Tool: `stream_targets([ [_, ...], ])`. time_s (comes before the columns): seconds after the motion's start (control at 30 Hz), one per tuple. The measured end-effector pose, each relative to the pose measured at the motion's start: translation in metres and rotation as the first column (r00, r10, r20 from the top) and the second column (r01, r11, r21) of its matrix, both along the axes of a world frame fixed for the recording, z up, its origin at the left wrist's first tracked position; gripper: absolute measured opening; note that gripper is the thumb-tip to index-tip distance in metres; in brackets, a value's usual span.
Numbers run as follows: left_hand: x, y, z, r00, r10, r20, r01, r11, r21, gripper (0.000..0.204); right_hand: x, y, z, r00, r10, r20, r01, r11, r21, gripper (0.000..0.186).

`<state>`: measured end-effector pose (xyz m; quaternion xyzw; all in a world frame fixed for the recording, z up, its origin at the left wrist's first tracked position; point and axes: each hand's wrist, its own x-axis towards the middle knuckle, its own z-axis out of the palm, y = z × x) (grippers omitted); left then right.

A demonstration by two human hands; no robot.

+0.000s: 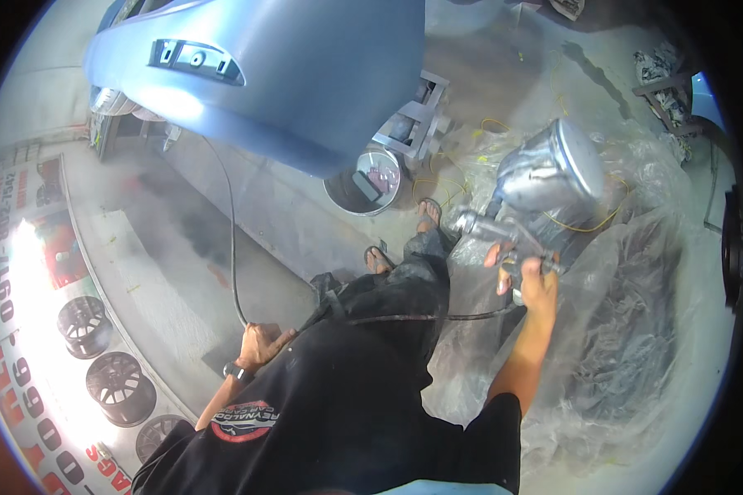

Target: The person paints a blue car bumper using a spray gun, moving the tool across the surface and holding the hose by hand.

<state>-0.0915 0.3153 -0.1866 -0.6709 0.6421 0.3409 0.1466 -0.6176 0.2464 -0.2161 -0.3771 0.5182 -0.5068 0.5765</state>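
Observation:
My right hand [527, 276] is closed round the handle of a spray gun [504, 231], held out to the right. A silver paint cup [549, 173] sits on top of the gun. From the gun's handle a dark air hose [388, 318] runs left across my body. My left hand [260, 345], with a watch on its wrist, grips that hose, which goes on from there up toward the far left. Ahead stands a blue-grey car body panel [305, 82] with a recessed slot; neither hand touches it.
A metal bucket [332, 196] with a dark block in it stands below the panel, beside a grey stand [425, 115]. Crumpled clear plastic sheeting [636, 305] covers the floor at right, with yellow string on it. A banner picturing wheels [120, 388] lies along the left.

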Motion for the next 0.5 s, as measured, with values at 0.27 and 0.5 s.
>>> stream_targets([
  [0.27, -0.009, -0.004, 0.003, 0.984, 0.177, -0.001, -0.176, 0.981, 0.080, 0.060, -0.085, -0.099, -0.051, 0.947, -0.311, 0.081, 0.311, 0.950, 0.011, 0.072],
  [0.5, -0.018, -0.013, 0.004, 0.981, 0.189, 0.046, -0.192, 0.979, 0.063, 0.058, -0.065, -0.137, -0.050, 0.838, -0.532, -0.119, 0.539, 0.841, 0.035, 0.064],
])
